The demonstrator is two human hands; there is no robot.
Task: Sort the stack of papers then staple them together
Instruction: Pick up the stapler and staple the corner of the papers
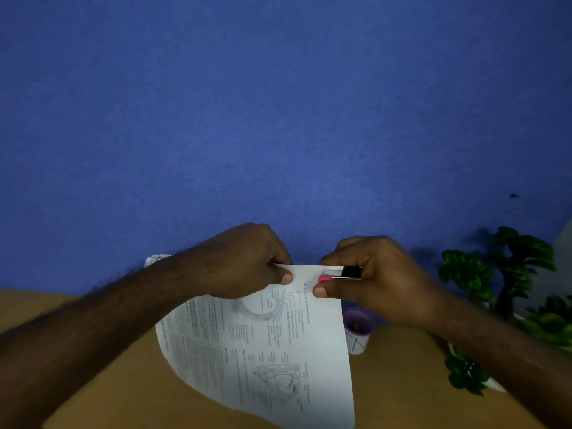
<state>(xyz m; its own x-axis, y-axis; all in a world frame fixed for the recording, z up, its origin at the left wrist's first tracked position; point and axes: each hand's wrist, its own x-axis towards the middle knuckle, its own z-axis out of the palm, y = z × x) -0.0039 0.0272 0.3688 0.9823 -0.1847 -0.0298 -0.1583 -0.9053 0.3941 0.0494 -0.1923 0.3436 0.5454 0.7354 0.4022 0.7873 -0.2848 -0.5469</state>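
Observation:
A stack of printed papers (266, 351) with text and diagrams is held up above the wooden table (399, 382). My left hand (247, 261) pinches its top edge near the middle. My right hand (374, 274) is closed around a small pink and black stapler (339, 274), whose jaws sit over the top right corner of the papers. The lower part of the papers hangs down toward me and curls to the left.
A blue wall (278, 119) fills the background. A small purple and white cup (359, 331) stands on the table behind the papers. A green leafy plant (507, 283) is at the right, close to my right forearm.

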